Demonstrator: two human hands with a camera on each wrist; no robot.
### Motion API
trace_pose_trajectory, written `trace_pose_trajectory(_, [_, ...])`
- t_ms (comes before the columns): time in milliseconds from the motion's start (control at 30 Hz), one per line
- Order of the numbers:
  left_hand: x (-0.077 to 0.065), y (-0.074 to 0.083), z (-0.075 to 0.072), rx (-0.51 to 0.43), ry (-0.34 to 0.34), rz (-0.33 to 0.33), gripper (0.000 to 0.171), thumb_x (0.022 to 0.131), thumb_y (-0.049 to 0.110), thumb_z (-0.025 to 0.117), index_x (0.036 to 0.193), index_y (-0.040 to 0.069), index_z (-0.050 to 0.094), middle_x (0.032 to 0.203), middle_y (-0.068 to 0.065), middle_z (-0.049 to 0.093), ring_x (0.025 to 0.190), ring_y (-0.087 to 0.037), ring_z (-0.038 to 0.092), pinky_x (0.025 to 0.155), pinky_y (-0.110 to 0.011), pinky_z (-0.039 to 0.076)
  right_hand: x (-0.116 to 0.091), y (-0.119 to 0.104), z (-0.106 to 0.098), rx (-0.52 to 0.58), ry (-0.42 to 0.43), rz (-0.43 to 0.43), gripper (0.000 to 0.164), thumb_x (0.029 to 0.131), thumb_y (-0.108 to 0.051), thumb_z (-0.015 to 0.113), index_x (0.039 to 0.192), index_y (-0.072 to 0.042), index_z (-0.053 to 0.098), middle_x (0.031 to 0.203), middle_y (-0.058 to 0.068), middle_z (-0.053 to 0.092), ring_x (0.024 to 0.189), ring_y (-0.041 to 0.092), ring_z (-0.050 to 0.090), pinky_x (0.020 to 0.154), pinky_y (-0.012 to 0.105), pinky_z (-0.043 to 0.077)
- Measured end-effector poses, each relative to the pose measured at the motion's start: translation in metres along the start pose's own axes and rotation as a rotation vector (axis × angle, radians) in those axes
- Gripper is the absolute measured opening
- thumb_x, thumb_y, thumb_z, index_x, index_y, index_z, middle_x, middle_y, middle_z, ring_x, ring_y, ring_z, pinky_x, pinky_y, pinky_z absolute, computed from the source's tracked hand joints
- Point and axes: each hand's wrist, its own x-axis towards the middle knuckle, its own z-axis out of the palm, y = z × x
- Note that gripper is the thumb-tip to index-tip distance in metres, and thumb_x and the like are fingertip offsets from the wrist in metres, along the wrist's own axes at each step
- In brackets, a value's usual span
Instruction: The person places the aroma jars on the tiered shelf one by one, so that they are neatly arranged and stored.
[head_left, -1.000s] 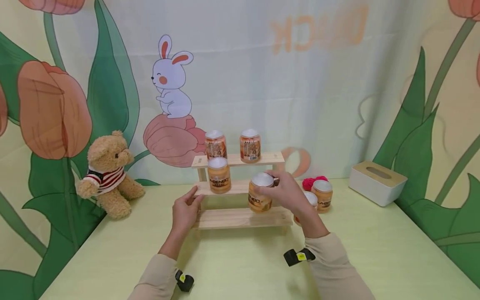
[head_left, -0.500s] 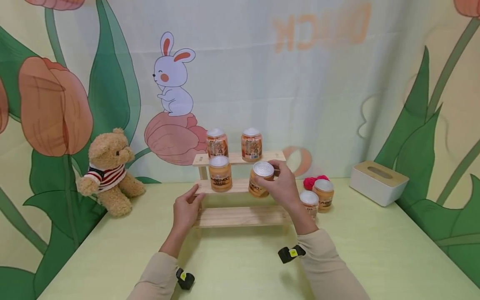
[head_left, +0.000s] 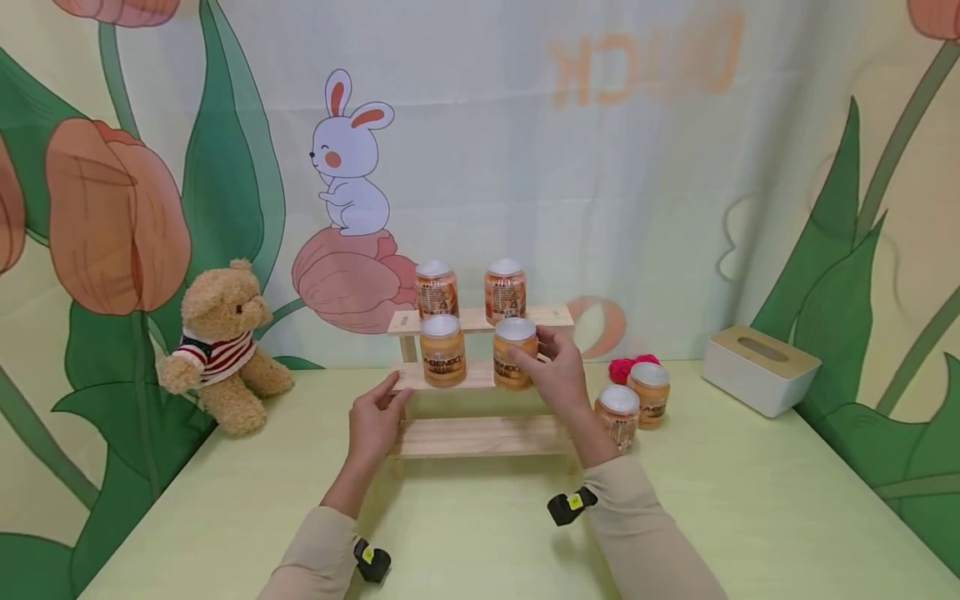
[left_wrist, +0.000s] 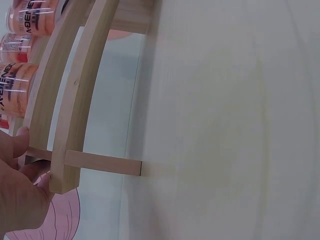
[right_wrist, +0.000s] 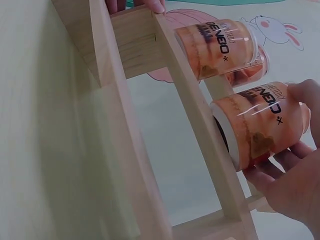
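Note:
A three-tier wooden rack (head_left: 480, 435) stands on the table. My right hand (head_left: 561, 379) holds an orange jar (head_left: 513, 363) with a silver lid, thumb in front and fingers round its right side. The jar is upright at the right of the middle shelf; in the right wrist view its base (right_wrist: 227, 142) is right at the shelf board. A matching jar (head_left: 443, 360) stands to its left. Two more jars (head_left: 436, 292) (head_left: 506, 292) are on the top shelf, back labels forward. My left hand (head_left: 377, 421) grips the middle shelf's left end, fingers curled at the board (left_wrist: 42, 120).
Two similar jars (head_left: 618, 415) (head_left: 651, 398) stand on the table right of the rack, beside a pinkish-red item (head_left: 630, 367). Farther right is a white tissue box (head_left: 761, 379) with a wooden lid. A teddy bear (head_left: 223, 350) sits at the left.
The right hand has raised the jar from in front of the lower shelf to the middle shelf, then moved it slightly left and upright. The left hand has kept its place on the rack.

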Motion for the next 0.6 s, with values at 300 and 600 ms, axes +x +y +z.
trace_pose_trajectory(300, [0.001, 0.000, 0.000, -0.001, 0.008, 0.006, 0.048, 0.097, 0.025, 0.069, 0.142, 0.012, 0.058, 0.103, -0.014, 0.073, 0.076, -0.023, 0.060, 0.055, -0.021, 0.041, 0.007, 0.006, 0.000, -0.016, 0.005, -0.046, 0.054, 0.087, -0.022, 0.080, 0.132, 0.001, 0.060, 0.124, 0.020, 0.064, 0.117, 0.031, 0.059, 0.098, 0.046, 0.048])
trace_pose_trajectory(600, [0.000, 0.001, -0.001, -0.012, 0.000, -0.011, 0.048, 0.097, 0.023, 0.068, 0.142, 0.012, 0.057, 0.104, -0.014, 0.072, 0.077, -0.022, 0.057, 0.055, -0.021, 0.040, 0.012, 0.012, 0.001, -0.051, -0.022, -0.059, 0.057, 0.092, -0.025, 0.075, 0.139, 0.001, 0.055, 0.129, 0.020, 0.061, 0.120, 0.034, 0.058, 0.099, 0.047, 0.047])
